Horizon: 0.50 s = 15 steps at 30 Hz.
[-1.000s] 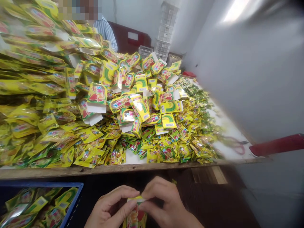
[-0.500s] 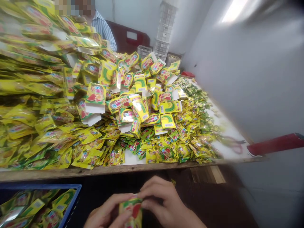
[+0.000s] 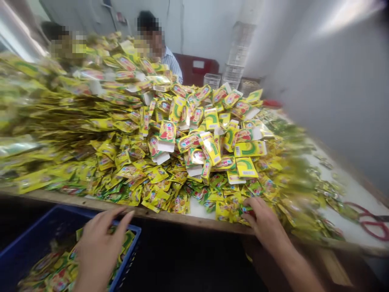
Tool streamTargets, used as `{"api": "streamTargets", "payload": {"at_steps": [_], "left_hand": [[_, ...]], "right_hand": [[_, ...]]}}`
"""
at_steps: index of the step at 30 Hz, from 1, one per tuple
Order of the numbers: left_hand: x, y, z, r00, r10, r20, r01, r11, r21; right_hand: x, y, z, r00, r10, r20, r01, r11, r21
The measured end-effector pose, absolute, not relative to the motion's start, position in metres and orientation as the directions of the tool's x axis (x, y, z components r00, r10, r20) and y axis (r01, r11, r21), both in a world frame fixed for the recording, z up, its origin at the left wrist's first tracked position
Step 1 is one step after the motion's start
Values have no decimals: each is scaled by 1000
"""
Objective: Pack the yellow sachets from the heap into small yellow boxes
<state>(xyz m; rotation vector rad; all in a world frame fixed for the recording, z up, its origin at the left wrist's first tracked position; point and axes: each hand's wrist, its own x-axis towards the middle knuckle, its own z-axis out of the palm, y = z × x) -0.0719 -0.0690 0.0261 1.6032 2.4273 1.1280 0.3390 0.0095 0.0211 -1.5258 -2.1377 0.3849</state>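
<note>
My left hand (image 3: 101,239) is over the rim of a blue plastic crate (image 3: 138,233), its thumb and fingers apart and nothing between them. Yellow and green packets (image 3: 59,275) lie inside that crate. At the table's front edge, my right hand (image 3: 263,219) closes its thumb and fingers on a small shiny packet (image 3: 246,209) at the front of the heap. Around it lie many yellow and green packets (image 3: 158,196). Higher on the heap sit small yellow cardboard boxes (image 3: 210,148), several with white end flaps standing out.
Red-handled scissors (image 3: 372,223) lie on the white table top at the right. A wooden edge (image 3: 194,221) runs along the table's front. Behind the heap are a person in a striped shirt (image 3: 172,65), another person at the far left, and stacked white baskets (image 3: 238,52).
The small box held between both hands is gone from them. My left hand has moved left over the crate, my right hand forward to the packets. The view has swung left.
</note>
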Motion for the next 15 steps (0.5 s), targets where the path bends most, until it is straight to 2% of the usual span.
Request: {"api": "streamTargets", "payload": {"at_steps": [3,5,7,9,10,12,13,15], "left_hand": [[-52,-32,22,-329,842,428,912,165,376],[-38,-14,20,-311,851,422,916,150,373],[-26,-7,19,-408,818,405,853,184,489],[-14,-9,19,-536,789,301,693,208,691],[-6,-12,18,-567,797,206,571,201,796],[14,-19,16,-508,861,0,283,167,944],[24,-24,14,-442,894,-77,157,161,974],[43,-32,11,-351,922,-166,19,184,983]], "right_hand": [[346,6,22,-158,960,233,746,271,-609],[340,2,29,-59,978,200,634,192,-749],[320,-3,36,-7,997,73,386,70,-920],[287,-6,42,-57,997,-59,43,-56,-997],[268,-7,43,-107,989,-100,-88,-110,-990],[231,-7,45,-197,966,-169,-288,-222,-931],[217,-7,45,-216,956,-198,-354,-266,-897],[198,-4,43,-201,947,-250,-418,-313,-853]]}}
